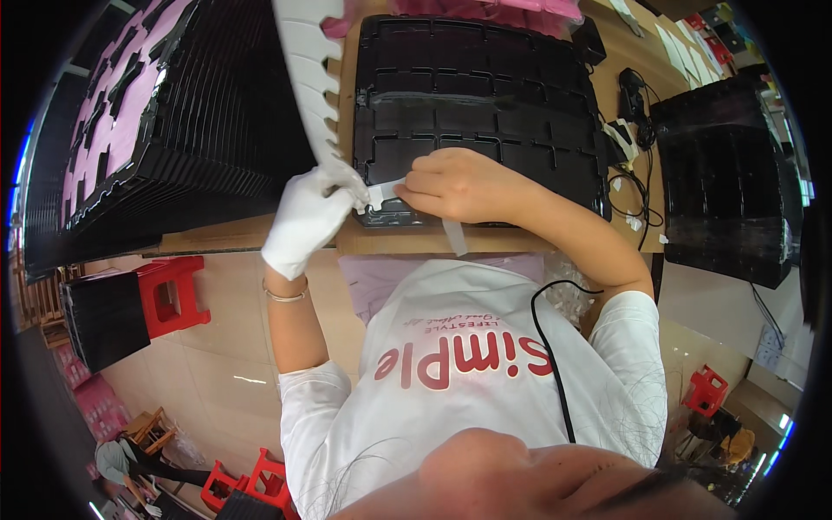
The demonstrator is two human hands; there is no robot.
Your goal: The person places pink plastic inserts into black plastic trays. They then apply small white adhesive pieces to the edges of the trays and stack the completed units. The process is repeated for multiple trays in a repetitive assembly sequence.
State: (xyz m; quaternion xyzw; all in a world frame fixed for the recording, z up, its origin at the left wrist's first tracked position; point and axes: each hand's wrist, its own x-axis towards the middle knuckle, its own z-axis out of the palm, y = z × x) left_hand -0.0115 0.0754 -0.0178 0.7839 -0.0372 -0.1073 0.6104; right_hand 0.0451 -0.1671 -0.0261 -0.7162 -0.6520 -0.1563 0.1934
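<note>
My left hand (314,212), in a white glove, is closed in a pinch on a small white notched piece (374,201). My bare right hand (459,186) is closed, its fingers pinching a thin white strip (395,188) that meets the notched piece. Below the right palm hangs a pale translucent tail (455,237); whether it belongs to the same strip I cannot tell. Both hands are over the near edge of a black moulded plastic tray (485,104). A long pale toothed strip (303,69) reaches from the far edge down to the gloved fingers.
A tall stack of black trays (217,113) stands at left, pink sheeting on top. More black trays (728,173) are at right. A black cable (646,195) and paper scraps lie on the brown table (641,52). Red stools (173,295) stand on the floor; another person (121,464) is at lower left.
</note>
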